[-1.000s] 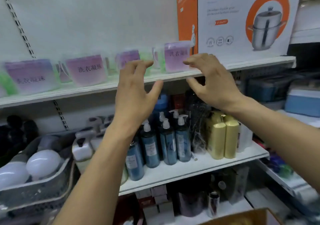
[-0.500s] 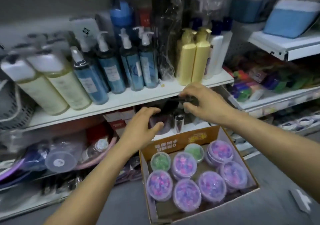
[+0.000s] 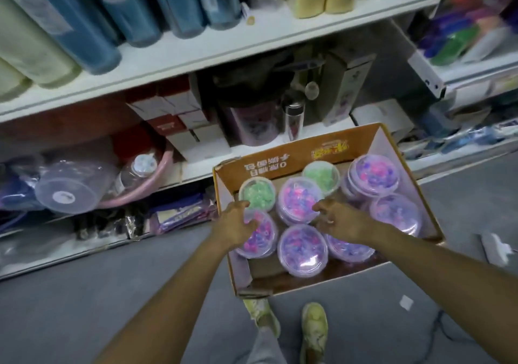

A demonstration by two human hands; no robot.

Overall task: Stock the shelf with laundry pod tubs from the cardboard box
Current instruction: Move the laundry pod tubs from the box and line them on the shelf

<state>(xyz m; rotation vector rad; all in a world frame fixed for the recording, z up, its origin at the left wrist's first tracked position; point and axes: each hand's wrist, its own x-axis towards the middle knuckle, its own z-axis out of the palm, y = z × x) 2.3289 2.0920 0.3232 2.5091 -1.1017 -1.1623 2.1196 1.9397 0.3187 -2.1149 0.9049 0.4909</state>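
Note:
An open cardboard box sits on the grey floor, holding several clear laundry pod tubs, most with purple-pink pods and two with green pods. My left hand hovers over the front-left purple tub, fingertips reaching the green tub behind it. My right hand is spread over the box between the middle purple tub and the tubs to the right. Neither hand plainly holds a tub. The front middle tub lies uncovered.
White shelves rise just behind the box, carrying blue and yellow bottles above and boxes, flasks and plastic containers below. My two shoes stand on the floor right in front of the box.
My view dropped from the top shelf to the box on the floor. Both hands came down from the shelf edge and now reach into the box over the tubs.

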